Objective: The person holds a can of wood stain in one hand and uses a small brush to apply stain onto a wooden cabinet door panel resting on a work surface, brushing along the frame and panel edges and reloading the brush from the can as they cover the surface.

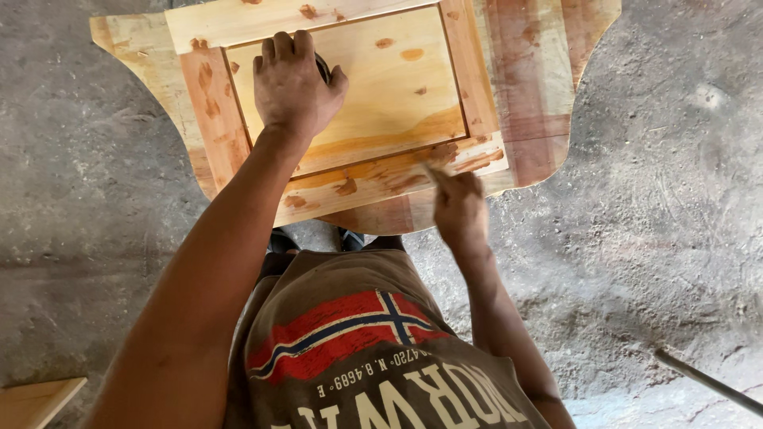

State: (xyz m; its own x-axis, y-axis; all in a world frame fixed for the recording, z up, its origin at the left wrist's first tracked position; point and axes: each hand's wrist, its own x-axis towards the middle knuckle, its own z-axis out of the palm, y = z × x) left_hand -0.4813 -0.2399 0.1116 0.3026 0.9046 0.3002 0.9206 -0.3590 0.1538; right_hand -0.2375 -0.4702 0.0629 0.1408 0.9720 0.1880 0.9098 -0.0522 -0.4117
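Note:
A pale wooden framed panel (397,87), with reddish patches on its frame, lies on a larger curved wooden board (532,71). My left hand (292,83) presses down on the panel's inset field, fingers closed over a small dark object that is mostly hidden under it. My right hand (459,208) is at the panel's near edge, fingers pinched on a thin light-coloured tool or strip (435,175) whose tip touches the frame's lower right part.
Rough grey concrete floor (660,206) surrounds the boards. A piece of pale wood (36,397) lies at the lower left corner. A thin dark rod (707,381) crosses the lower right. My feet (350,238) show just below the board.

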